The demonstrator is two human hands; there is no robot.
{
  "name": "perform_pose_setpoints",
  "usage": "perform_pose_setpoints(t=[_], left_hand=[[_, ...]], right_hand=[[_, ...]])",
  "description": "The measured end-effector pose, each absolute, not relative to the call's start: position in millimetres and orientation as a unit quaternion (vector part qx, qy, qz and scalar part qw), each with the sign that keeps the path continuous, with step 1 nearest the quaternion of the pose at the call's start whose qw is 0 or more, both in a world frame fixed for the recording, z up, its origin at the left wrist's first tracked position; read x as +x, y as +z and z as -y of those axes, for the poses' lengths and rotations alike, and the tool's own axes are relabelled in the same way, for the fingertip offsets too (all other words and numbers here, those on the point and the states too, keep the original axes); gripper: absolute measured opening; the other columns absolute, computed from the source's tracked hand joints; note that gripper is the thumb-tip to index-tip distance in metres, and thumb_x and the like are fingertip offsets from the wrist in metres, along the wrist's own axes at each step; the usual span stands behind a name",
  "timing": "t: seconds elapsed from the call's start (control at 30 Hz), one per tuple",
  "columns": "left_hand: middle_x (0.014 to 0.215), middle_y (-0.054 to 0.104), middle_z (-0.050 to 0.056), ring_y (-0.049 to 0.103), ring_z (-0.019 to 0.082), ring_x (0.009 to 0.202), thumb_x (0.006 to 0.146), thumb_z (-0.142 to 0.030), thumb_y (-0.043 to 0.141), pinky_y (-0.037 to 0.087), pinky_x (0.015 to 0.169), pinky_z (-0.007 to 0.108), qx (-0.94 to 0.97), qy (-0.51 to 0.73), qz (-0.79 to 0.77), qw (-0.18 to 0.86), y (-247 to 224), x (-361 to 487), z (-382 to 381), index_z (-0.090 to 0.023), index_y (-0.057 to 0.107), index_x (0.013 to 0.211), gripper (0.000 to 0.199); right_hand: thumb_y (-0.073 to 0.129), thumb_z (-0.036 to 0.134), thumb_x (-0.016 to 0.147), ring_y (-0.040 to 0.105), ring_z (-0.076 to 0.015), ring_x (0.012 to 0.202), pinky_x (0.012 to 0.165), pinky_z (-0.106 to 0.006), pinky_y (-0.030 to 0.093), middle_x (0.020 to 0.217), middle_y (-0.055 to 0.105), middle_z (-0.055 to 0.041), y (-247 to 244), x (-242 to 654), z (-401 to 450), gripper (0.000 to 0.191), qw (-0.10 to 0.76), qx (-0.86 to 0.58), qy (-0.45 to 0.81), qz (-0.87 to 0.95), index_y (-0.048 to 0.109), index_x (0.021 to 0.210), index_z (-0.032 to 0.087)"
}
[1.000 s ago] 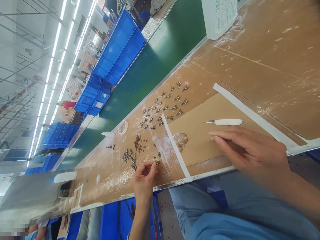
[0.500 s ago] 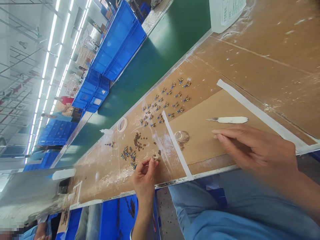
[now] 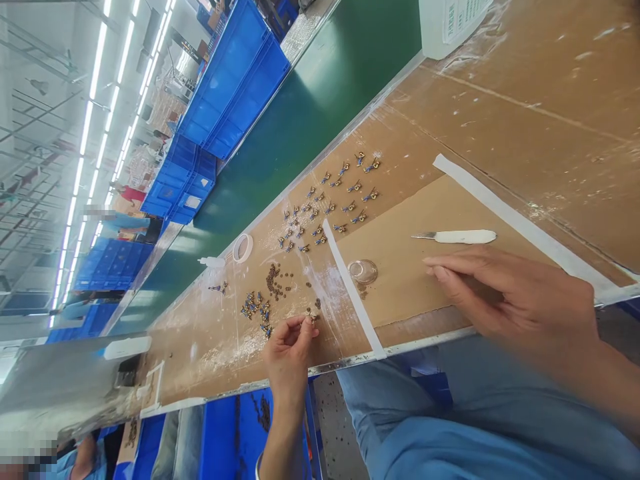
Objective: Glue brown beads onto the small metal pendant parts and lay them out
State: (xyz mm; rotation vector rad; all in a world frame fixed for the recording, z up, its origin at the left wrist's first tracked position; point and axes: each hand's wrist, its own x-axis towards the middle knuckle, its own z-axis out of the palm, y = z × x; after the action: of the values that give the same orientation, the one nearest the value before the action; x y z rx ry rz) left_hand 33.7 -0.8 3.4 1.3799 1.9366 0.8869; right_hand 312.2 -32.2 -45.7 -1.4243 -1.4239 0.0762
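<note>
My left hand [image 3: 289, 353] is at the front of the brown bench, thumb and forefinger pinched on a small gold-brown piece [image 3: 313, 318], mostly hidden by the fingertips. Loose brown beads [image 3: 274, 283] and a heap of small blue-and-gold figures [image 3: 255, 307] lie just beyond it. My right hand [image 3: 520, 300] hovers over a cardboard sheet [image 3: 400, 293], thumb and forefinger closed together; whatever may be between them is too small to make out. Near its fingers rests a white-handled knife [image 3: 463, 237]. A small clear dish [image 3: 363, 271] sits left of that hand.
More figures [image 3: 343, 190] stand in rows farther back. A tape roll [image 3: 243, 248] and a small white bottle [image 3: 213, 262] are at the far edge, beside a green belt [image 3: 320, 113]. A white jug [image 3: 450, 27] stands at the back. Blue crates [image 3: 235, 87] line the other side.
Both hands keep nearly the same pose and place. The view has shifted very slightly. At the lower left, another person's arm has moved a little.
</note>
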Motion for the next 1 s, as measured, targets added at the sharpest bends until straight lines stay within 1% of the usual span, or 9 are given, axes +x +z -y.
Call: perform_pose_setpoints(t=[0.1,0.2,0.4,0.6,0.83,1.0], left_hand=[[0.064,0.072,0.001,0.070,0.017,0.058,0.068,-0.039,0.079,0.057,0.060,0.027,0.533,0.315,-0.732,0.286,3.8,35.7,-1.0,-0.017,0.072,0.073,0.023],[0.062,0.072,0.001,0.068,0.017,0.056,0.068,-0.038,0.077,0.055,0.057,0.026,0.541,0.303,-0.737,0.269,5.3,40.3,-2.3,-0.018,0.071,0.070,0.021],[0.059,0.071,0.001,0.068,0.016,0.055,0.065,-0.036,0.075,0.055,0.057,0.026,0.532,0.288,-0.754,0.255,8.4,46.9,-4.6,-0.018,0.071,0.067,0.019],[0.057,0.070,0.001,0.068,0.017,0.055,0.064,-0.038,0.075,0.055,0.056,0.027,0.538,0.273,-0.758,0.246,9.7,48.1,-5.3,-0.018,0.071,0.068,0.021],[0.057,0.070,0.000,0.066,0.016,0.055,0.066,-0.040,0.073,0.053,0.056,0.025,0.561,0.248,-0.754,0.235,8.1,45.9,-6.1,-0.018,0.071,0.068,0.021],[0.060,0.071,0.001,0.066,0.016,0.056,0.070,-0.039,0.071,0.052,0.057,0.025,0.591,0.222,-0.743,0.221,7.4,44.1,-8.1,-0.019,0.072,0.069,0.020]], right_hand=[[0.056,0.019,0.093,0.070,-0.0163,0.087,0.080,-0.029,0.056,0.095,0.073,0.0016,-45.1,312.1,33.0,0.017,0.532,-0.599,0.039,0.597,0.064,0.105,0.028],[0.057,0.018,0.092,0.070,-0.0153,0.086,0.076,-0.027,0.055,0.096,0.073,0.0012,-45.4,312.0,33.1,0.018,0.535,-0.593,0.031,0.601,0.064,0.106,0.027],[0.059,0.019,0.091,0.070,-0.0132,0.087,0.080,-0.025,0.055,0.096,0.073,0.0021,-44.4,312.2,33.4,0.015,0.532,-0.602,0.021,0.595,0.065,0.104,0.025],[0.059,0.017,0.091,0.069,-0.0105,0.086,0.082,-0.020,0.053,0.093,0.073,0.0004,-42.1,313.7,32.3,0.013,0.534,-0.599,0.011,0.597,0.067,0.101,0.020],[0.057,0.017,0.092,0.069,-0.0116,0.087,0.082,-0.022,0.054,0.095,0.073,0.0012,-42.8,314.7,30.8,0.015,0.535,-0.592,0.022,0.602,0.065,0.103,0.022],[0.059,0.017,0.091,0.069,-0.0117,0.088,0.080,-0.022,0.054,0.093,0.073,0.0023,-43.1,314.0,30.6,0.015,0.541,-0.589,0.013,0.600,0.065,0.103,0.024]])
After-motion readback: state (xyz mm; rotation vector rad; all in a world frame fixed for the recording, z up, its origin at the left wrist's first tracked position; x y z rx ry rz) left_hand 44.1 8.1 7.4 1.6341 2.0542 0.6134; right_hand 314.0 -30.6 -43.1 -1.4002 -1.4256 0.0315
